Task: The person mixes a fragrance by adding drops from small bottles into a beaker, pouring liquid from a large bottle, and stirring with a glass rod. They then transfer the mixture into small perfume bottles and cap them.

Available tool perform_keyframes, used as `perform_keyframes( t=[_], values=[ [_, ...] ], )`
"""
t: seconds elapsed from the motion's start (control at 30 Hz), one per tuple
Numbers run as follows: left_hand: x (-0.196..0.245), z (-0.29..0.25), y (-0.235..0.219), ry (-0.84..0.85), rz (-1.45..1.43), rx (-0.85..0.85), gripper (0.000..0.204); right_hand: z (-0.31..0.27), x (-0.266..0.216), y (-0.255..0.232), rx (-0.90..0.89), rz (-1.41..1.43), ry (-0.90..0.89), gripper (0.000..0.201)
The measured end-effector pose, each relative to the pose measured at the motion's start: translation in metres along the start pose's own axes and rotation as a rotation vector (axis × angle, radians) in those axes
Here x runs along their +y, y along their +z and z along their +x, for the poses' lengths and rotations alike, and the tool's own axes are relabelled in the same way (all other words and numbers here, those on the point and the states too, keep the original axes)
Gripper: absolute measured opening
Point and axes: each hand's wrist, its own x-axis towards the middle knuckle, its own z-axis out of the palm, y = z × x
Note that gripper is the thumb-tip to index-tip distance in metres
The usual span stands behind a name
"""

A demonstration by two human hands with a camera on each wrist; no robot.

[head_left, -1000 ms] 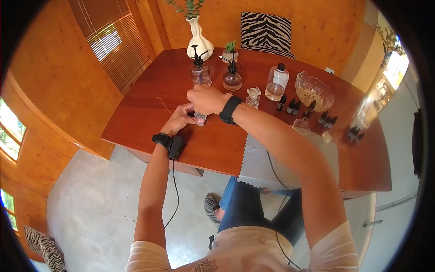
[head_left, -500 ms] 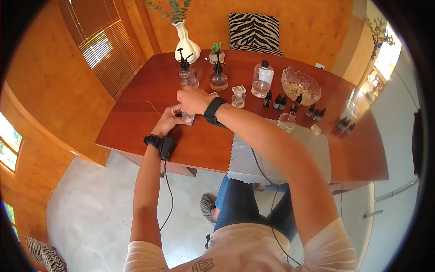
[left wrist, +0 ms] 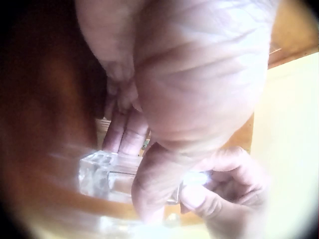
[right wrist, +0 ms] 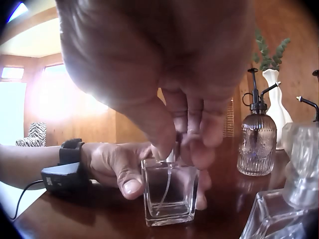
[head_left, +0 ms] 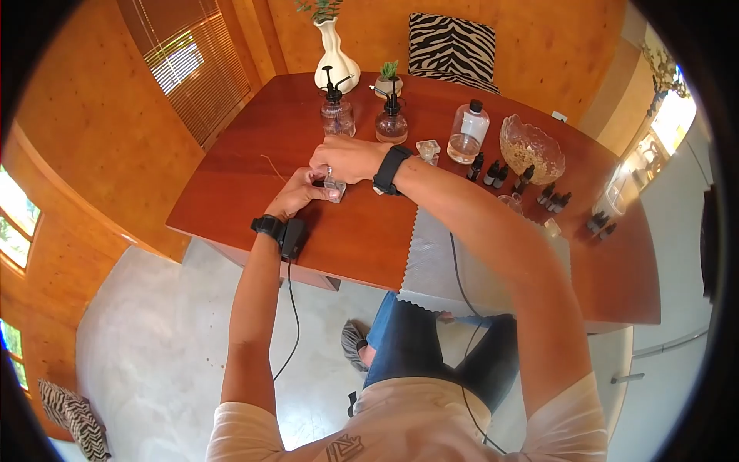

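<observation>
A small square clear glass bottle (head_left: 334,189) (right wrist: 169,191) stands on the red-brown wooden table (head_left: 246,185). My left hand (head_left: 312,189) grips its side, thumb on the front face (right wrist: 127,184). Directly above it, my right hand (head_left: 336,171) pinches a small fitting at the bottle's neck with its fingertips (right wrist: 192,147). A thin tube hangs down inside the bottle. In the left wrist view the bottle (left wrist: 99,174) shows blurred behind my fingers. The neck itself is hidden by my fingers.
Behind my hands stand two glass pump bottles (head_left: 337,115) (head_left: 392,123), a white vase (head_left: 336,58), another square glass bottle (head_left: 427,150), a clear black-capped bottle (head_left: 469,138), a glass bowl (head_left: 531,150) and several dark dropper bottles (head_left: 493,173). A grey cloth (head_left: 454,269) covers the near edge.
Both hands have stayed on the small bottle at the same spot on the table. Only the head view has shifted slightly.
</observation>
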Motion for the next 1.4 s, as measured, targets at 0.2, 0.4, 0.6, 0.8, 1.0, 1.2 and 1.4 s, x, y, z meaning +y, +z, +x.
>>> perform_keyframes(
  t=[0.2,0.4,0.6,0.8,1.0,1.2,1.4],
  values=[
    [-0.003,0.001,-0.003,0.002,-0.013,-0.038,0.046,0.000,-0.005,-0.003,-0.039,-0.078,-0.061,0.007],
    [-0.002,0.002,-0.001,0.025,0.028,-0.018,0.046,0.001,0.003,0.003,-0.010,-0.098,0.034,0.003],
    [0.004,-0.002,0.005,-0.002,0.007,0.016,0.040,0.002,-0.014,0.002,-0.034,-0.229,0.247,0.012],
    [-0.003,-0.002,0.000,0.012,-0.060,0.001,0.034,0.007,-0.017,0.012,0.142,-0.223,0.315,0.031],
    [-0.026,0.005,-0.013,0.112,-0.052,0.018,0.046,-0.056,-0.085,-0.022,0.237,0.012,0.414,0.035],
    [0.004,-0.002,0.010,0.075,-0.024,0.009,0.065,-0.239,-0.169,-0.110,0.473,0.195,0.474,0.032],
    [0.005,0.000,0.009,0.060,-0.022,0.020,0.067,-0.424,-0.095,-0.077,0.682,-0.165,1.134,0.021]
  ],
)
